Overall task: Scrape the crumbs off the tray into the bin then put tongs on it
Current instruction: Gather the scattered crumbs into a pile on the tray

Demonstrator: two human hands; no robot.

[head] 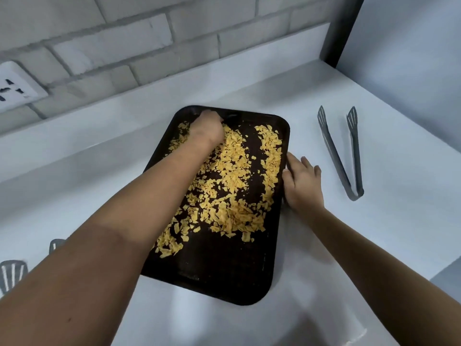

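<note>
Under the left hand (207, 129), fingers blurred, crumbs (232, 186) hide.

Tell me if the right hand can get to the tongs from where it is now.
Probably yes. The right hand rests open against the tray's right edge, and the tongs lie just to its right on the white counter, with only bare surface between them.

We can read no text, label, brand, number or sign anywhere. The wall socket (15, 84) by the counter's (374, 245) far left edge bears only pin slots, and the tray (224, 270) and tongs (341, 156) carry no markings.
</note>
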